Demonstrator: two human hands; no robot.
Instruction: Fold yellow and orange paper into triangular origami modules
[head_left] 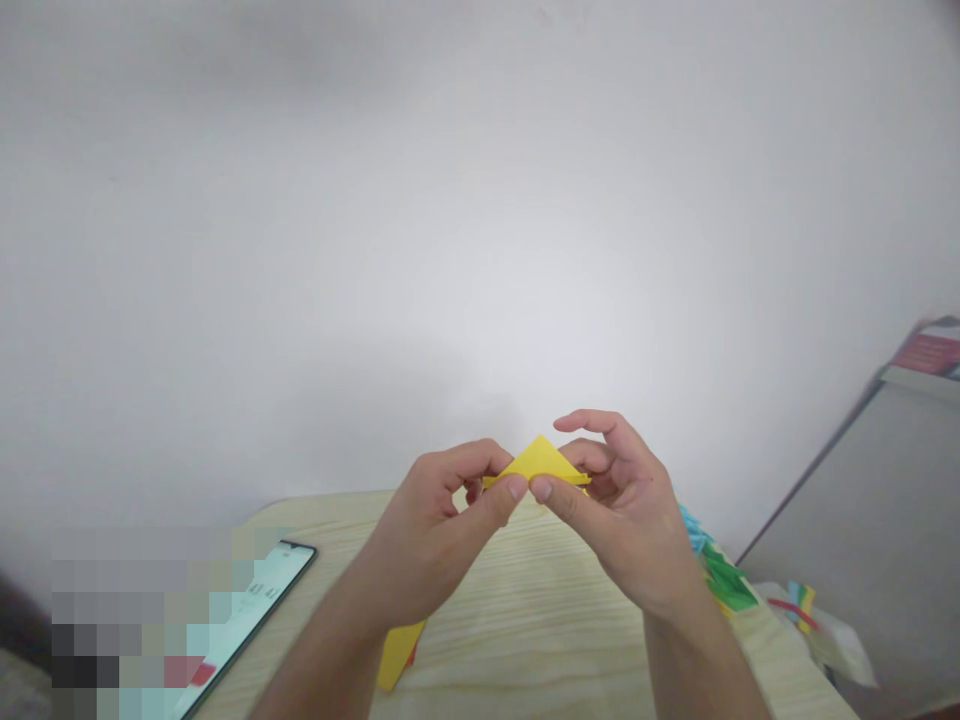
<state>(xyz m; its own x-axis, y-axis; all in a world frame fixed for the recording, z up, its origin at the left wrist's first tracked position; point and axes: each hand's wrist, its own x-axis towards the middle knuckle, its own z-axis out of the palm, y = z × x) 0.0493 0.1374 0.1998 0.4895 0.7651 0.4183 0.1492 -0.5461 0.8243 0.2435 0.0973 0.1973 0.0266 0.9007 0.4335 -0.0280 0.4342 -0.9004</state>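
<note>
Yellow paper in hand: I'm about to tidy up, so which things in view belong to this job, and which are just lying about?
In the job:
yellow paper, folded, held by left hand and right hand

Apparently just lying about:
phone, at left
yellow piece, lower centre
green paper and blue paper, at right; possibly supplies, I can't tell

Room between forearms [326, 645] above tabletop [525, 610]; phone [259, 608] obstructs left, green paper [727, 582] right, wall [480, 250] ahead.
</note>
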